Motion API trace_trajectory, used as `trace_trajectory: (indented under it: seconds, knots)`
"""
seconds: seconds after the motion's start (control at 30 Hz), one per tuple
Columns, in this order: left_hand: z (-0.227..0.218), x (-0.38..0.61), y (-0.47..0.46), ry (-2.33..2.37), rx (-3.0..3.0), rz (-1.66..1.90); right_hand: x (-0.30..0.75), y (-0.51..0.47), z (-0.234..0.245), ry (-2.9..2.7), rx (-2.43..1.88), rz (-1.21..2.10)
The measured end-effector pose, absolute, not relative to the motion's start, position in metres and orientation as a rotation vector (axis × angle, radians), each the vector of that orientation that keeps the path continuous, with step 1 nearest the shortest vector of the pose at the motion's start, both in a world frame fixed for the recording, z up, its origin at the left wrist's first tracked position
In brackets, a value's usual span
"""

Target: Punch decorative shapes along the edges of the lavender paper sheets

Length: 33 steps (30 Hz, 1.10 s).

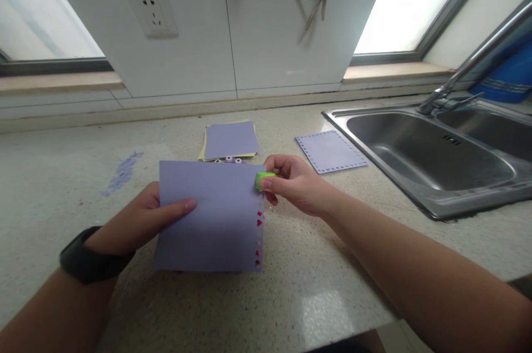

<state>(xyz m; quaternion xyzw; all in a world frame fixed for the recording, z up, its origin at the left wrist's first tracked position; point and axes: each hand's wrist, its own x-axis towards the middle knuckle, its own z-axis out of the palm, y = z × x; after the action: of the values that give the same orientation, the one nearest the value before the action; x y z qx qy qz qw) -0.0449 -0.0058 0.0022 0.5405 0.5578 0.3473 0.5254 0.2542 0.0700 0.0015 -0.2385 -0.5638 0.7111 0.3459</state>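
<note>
My left hand (143, 219) grips the left side of a lilac paper sheet (210, 217), thumb lying on top, holding it above the counter. Small heart-shaped holes run down the sheet's right edge. My right hand (293, 184) pinches a small green paper punch (264, 179) clamped on the sheet's upper right corner. A black band sits on my left wrist.
Behind the sheet lies a stack of lilac and yellow papers (230, 141) with a small purple object at its front edge. A lilac sheet with punched borders (330, 151) rests next to the steel sink (432, 159). Lilac paper scraps (122, 173) lie at the left. A wall socket (153, 14) is above.
</note>
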Motion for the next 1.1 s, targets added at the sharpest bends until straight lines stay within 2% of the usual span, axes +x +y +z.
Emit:
trace_trajectory:
  seconds: [0.23,0.37,0.57,0.8,1.1]
  knots:
    - [0.005,-0.041,-0.004,1.351,1.301,0.871,0.265,0.081,0.010,-1.349,-0.716,1.735]
    - [0.004,-0.043,-0.003,1.306,1.281,0.901,0.270,0.089,0.004,-1.527,-0.833,1.585]
    - [0.001,-0.046,0.000,1.295,1.287,0.959,0.266,0.087,-0.009,-2.072,-1.099,1.166]
    - [0.006,-0.045,0.000,1.291,1.267,1.031,0.259,0.080,-0.006,-2.355,-1.083,0.639]
    - [0.010,-0.048,0.002,1.269,1.304,0.997,0.256,0.074,0.000,-2.517,-0.983,0.538]
